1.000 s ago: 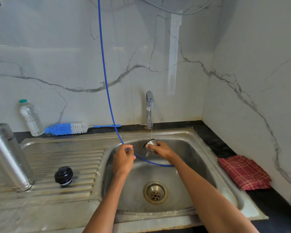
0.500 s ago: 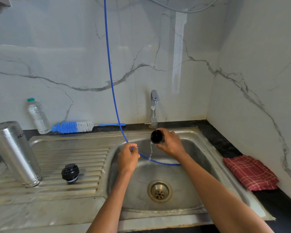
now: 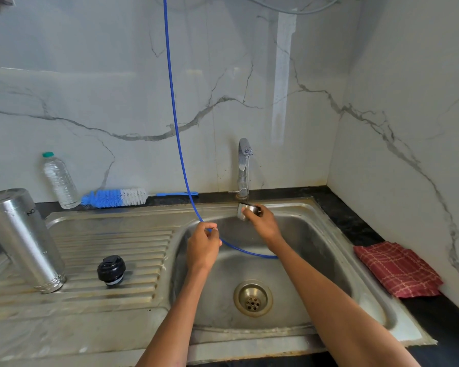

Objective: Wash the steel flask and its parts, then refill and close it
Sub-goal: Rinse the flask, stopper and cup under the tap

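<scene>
Marble-patterned wall panels back a stainless steel sink set in a dark counter, with a ribbed drainboard to its left. We are at the rinsing step: our right hand curls its fingers round the small steel flask cup and holds it directly under the tap, where a thin stream runs down onto it. Our left hand pinches the blue hose between thumb and fingertips; the hose loops on through the basin behind the right forearm.

To do this step well, we judge that the cup should be turned slowly in the stream so that water reaches the inside wall and rim, then tipped to empty over the drain. A wet steel cup will likely be slippery, so the grip should stay firm.

Orientation: the cup's short axis is tilted, and its mouth appears to face up and toward the tap, though blur leaves this uncertain. The flask body stands inverted on the drainboard, mouth down, long axis leaning with its base toward the upper left. The black stopper stands upright just beside it, apart from it. A bottle brush lies along the back edge, near a plastic water bottle; a red checked cloth lies on the counter at right.
</scene>
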A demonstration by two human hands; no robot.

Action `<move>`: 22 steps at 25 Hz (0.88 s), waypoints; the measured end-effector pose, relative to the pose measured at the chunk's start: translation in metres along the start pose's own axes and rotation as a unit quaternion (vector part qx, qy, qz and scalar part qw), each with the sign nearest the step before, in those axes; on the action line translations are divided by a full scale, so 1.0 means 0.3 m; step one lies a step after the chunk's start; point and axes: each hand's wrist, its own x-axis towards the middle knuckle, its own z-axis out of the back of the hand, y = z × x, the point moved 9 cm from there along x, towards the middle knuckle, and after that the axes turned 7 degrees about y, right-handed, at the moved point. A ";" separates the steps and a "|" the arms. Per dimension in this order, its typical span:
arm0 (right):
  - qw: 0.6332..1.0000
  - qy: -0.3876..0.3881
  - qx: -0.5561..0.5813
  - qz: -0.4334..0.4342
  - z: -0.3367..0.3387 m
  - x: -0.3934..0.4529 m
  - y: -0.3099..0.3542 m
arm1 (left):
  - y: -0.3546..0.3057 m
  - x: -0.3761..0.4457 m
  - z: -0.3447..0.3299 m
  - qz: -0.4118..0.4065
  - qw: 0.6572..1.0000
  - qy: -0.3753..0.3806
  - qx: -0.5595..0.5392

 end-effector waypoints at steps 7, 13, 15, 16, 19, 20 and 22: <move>0.968 0.001 -0.244 0.064 0.047 -0.006 0.062 | 0.003 -0.001 -0.005 0.003 1.000 0.001 -0.009; 0.930 -0.011 -0.352 0.105 0.069 -0.008 0.074 | 0.004 -0.003 -0.006 0.002 1.000 0.003 -0.004; 0.929 -0.018 -0.352 0.115 0.074 -0.017 0.079 | 0.004 -0.002 -0.006 0.001 1.000 0.004 -0.006; 0.928 -0.023 -0.354 0.116 0.076 -0.022 0.082 | 0.004 -0.001 -0.007 0.002 1.000 0.005 -0.006; 0.933 -0.043 -0.337 0.119 0.082 -0.032 0.086 | 0.008 0.002 -0.009 0.005 1.000 0.007 -0.003; 0.939 -0.048 -0.319 0.116 0.085 -0.033 0.083 | 0.011 0.003 -0.009 0.006 1.000 0.008 -0.002; 0.957 -0.055 -0.267 0.097 0.089 -0.029 0.062 | 0.012 0.004 -0.009 0.007 1.000 0.008 0.000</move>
